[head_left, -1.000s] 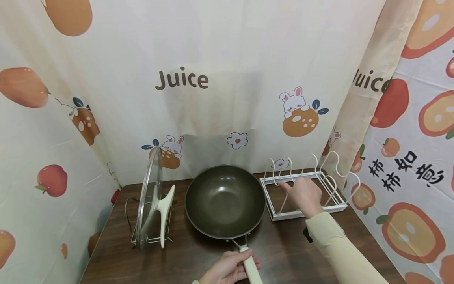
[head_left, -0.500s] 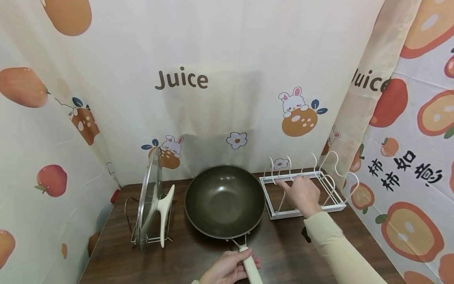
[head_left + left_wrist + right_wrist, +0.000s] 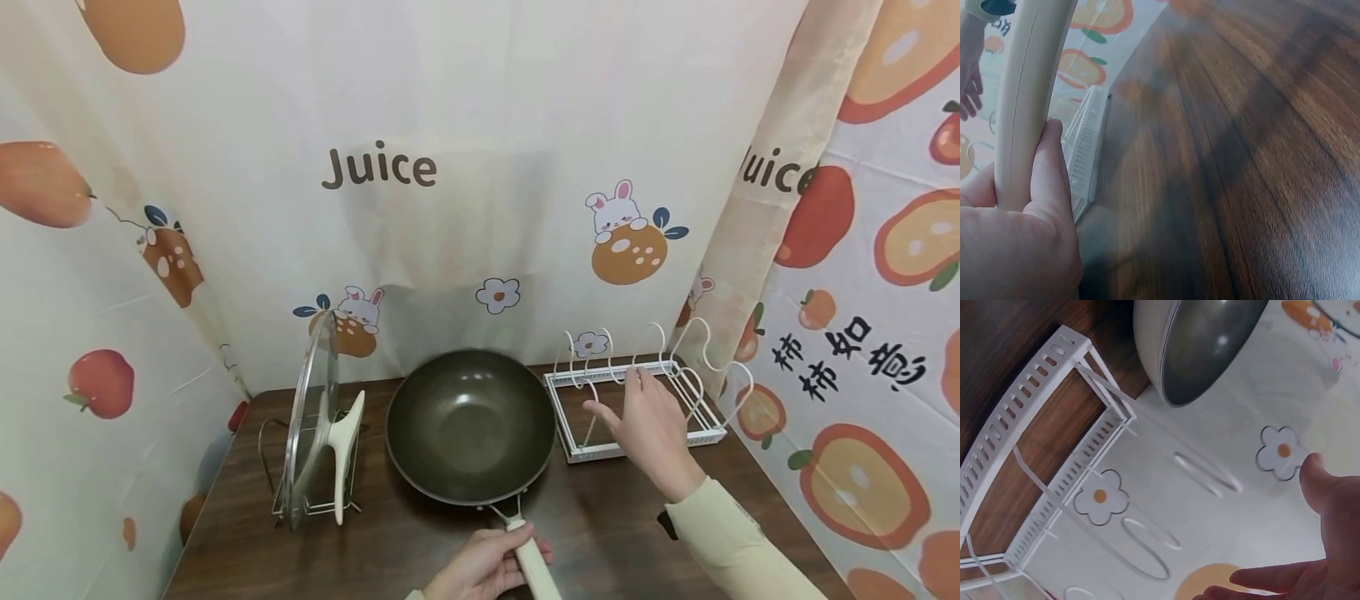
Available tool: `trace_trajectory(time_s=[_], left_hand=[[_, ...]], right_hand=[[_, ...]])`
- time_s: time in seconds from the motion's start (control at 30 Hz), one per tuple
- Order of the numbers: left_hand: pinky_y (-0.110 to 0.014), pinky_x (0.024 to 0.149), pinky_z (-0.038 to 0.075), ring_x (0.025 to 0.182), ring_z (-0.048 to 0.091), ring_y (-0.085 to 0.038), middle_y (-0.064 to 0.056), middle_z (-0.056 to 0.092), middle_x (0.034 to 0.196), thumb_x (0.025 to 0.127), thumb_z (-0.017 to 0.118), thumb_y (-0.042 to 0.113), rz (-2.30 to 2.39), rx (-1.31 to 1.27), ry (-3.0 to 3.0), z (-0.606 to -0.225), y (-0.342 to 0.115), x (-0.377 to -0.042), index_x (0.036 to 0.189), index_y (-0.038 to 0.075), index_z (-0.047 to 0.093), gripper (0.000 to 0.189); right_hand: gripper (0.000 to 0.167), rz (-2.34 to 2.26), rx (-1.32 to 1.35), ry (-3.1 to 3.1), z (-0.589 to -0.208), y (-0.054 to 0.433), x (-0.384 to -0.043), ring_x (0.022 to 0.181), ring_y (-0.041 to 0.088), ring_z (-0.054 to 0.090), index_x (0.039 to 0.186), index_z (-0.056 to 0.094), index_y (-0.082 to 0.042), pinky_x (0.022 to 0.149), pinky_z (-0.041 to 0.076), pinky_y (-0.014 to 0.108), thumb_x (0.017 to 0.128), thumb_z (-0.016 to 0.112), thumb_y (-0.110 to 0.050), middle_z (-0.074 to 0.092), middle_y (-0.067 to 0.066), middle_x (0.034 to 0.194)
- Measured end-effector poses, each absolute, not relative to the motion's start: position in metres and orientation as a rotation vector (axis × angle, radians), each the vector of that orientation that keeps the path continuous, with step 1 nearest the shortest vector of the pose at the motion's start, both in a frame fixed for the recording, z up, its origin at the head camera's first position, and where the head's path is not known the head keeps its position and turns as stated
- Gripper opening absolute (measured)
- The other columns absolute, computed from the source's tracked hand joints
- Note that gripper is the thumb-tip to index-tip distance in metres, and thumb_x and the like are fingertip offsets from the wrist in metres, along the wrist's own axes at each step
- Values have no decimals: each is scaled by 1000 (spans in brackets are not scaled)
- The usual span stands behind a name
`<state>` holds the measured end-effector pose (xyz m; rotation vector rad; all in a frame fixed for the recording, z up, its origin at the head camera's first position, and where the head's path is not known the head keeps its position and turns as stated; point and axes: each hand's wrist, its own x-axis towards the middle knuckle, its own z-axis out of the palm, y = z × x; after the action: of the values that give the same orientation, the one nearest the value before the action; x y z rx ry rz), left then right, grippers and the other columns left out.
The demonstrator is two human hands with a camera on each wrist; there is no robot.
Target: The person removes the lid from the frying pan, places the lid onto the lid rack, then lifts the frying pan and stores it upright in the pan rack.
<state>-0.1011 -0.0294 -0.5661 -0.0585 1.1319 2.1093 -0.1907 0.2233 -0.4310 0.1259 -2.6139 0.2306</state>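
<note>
A deep dark-coated wok (image 3: 471,429) with a cream handle (image 3: 535,570) sits mid-table in the head view. My left hand (image 3: 483,565) grips that handle near the pan, thumb on top. In the left wrist view, the fingers of the left hand (image 3: 1016,250) wrap the handle (image 3: 1030,94). My right hand (image 3: 651,423) is over the white rack (image 3: 597,455), fingers extended and thumb spread, holding nothing. In the right wrist view the right hand (image 3: 1329,544) is apart from the wire loops of the rack (image 3: 999,428).
Left of the wok, a glass lid (image 3: 303,417) with a cream handle (image 3: 343,446) stands upright in a wire stand (image 3: 264,457). Printed curtains (image 3: 480,208) rise right behind the brown wooden table (image 3: 420,533) and along both sides.
My right hand has straightened its fingers and drawn slightly back and to the right from the rack's left loops. My left hand keeps its grip; the wok stays put.
</note>
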Motion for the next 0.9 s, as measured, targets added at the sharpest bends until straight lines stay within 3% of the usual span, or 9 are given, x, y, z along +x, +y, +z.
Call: trace_trajectory(time_s=[0.2,0.37,0.5,0.7,0.9], left_hand=[[-38,100,59,108,74,-21,-10,77,107,105,61,25,2138,-81,1123,-564,-22,-101,111,4,61,22],[-40,102,58,111,73,-22,-13,76,110,105,61,25,2164,-104,1141,-564,-14,-101,118,-2,62,29],[-39,102,58,108,73,-21,-9,76,107,105,61,24,2187,-138,1145,-565,-6,-100,120,-2,63,30],[-38,100,59,105,73,-20,-9,74,106,104,63,23,2238,-182,1123,-567,5,-101,116,1,61,25],[-39,102,58,108,72,-21,-9,73,107,103,63,22,2267,-202,1106,-565,14,-103,111,5,62,18]], right_hand=[[83,309,197,-2706,-427,221,-169,122,50,62,136,57,13,101,52,61,85,81,-49,61,33,137],[76,429,206,-2842,-436,221,-147,118,48,65,135,61,6,95,55,62,88,78,-51,64,27,135],[75,645,174,-3006,-448,224,-130,123,44,64,135,62,3,98,54,61,89,75,-56,66,24,135],[71,1072,188,-3175,-464,235,-118,113,38,71,131,61,12,95,58,53,93,73,-46,73,23,123],[57,1258,430,-3237,-478,249,-113,109,40,71,123,64,15,87,60,45,100,67,-37,74,25,117]])
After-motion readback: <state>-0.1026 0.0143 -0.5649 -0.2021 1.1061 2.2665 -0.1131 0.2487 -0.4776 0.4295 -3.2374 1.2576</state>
